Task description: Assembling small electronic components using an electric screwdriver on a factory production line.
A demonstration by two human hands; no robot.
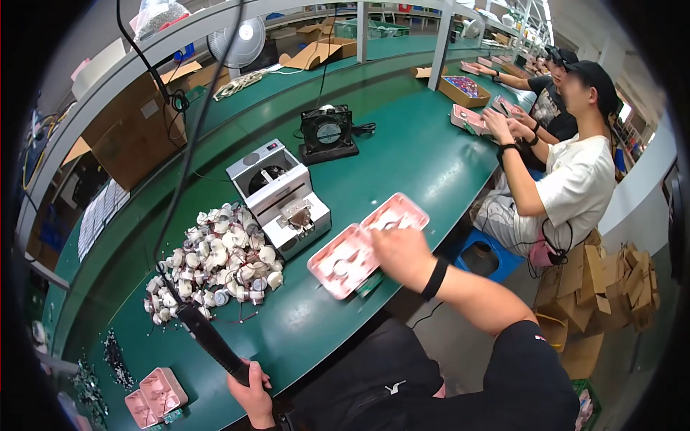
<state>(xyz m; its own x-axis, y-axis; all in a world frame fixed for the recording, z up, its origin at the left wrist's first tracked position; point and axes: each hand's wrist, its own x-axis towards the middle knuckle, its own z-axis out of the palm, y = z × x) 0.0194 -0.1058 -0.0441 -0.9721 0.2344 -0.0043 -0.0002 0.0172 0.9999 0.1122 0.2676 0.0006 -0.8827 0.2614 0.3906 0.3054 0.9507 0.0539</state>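
Left hand (251,394) wraps a black tool (213,343); right hand (404,255) is at the pink case (343,260), grip unclear; a carton (136,147) bears a white label (149,108).

Beyond the right fingers (381,249), a small black fan (329,131) stands upright on the green table (410,136), its cable bunched beside it. Well beyond the left fingers (253,373) are a brown carton (133,147) and a big fan (237,47). Ahead and right of the right fingers come a box (458,100) of purplish parts, a person in white (581,172) and, farther off, a person in black (553,108). To their right, below table height: a blue stool (503,264), stacked cardboard (634,279)
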